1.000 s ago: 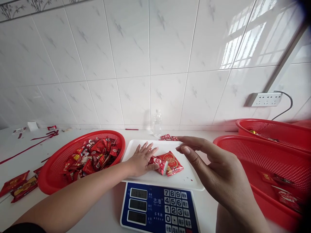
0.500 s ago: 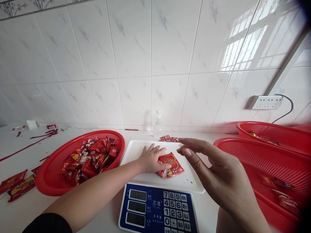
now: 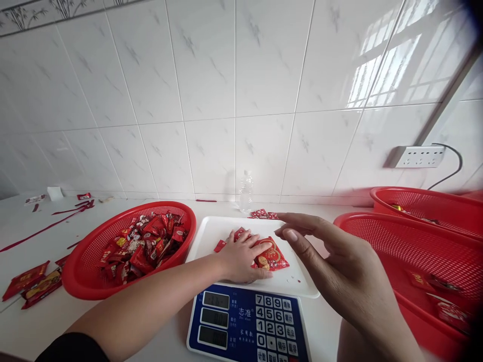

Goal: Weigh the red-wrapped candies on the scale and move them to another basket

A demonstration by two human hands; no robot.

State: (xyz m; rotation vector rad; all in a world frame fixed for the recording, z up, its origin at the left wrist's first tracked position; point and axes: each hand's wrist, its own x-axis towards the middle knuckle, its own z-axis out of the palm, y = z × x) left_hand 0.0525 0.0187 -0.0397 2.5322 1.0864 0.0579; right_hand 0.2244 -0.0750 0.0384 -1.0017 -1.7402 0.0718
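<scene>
Packets [image 3: 278, 256] are lying on the tray [image 3: 209, 229] under your spread, ungripping left hand [image 3: 241, 259], apparently being arranged, while your half-curled, seemingly empty right hand [image 3: 339, 266] is hovering at the tray's right edge, next needing the left lifted.

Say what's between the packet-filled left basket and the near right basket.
In the head view: the scale and its white tray, red packets lying on the tray under and beside the left hand; the right hand overlaps the tray's right edge.

Window-shaped glare [image 3: 385, 68] whitens the tiled wall [image 3: 264, 60]; the right edge darkens.
</scene>
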